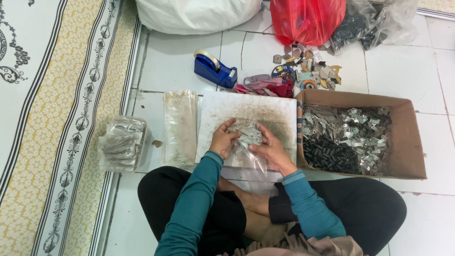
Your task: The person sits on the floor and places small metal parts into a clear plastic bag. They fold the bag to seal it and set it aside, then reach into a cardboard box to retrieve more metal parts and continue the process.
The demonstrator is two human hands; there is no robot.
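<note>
I sit cross-legged on a tiled floor with a small clear plastic bag [248,142] of little metal parts held between both hands over a worn white board [246,110]. My left hand [222,141] grips the bag's left side. My right hand [271,150] holds its right side, with the loose open end of the bag trailing toward my lap. Both sleeves are teal.
A cardboard box [410,142] of small metal and black parts sits at my right. Left of the board lie a stack of empty clear bags [180,125] and a pile of filled bags [122,143]. Beyond are a blue tape dispenser [214,70], scattered scraps [303,71], a red bag [305,20], a white sack [194,14] and a patterned rug [57,118].
</note>
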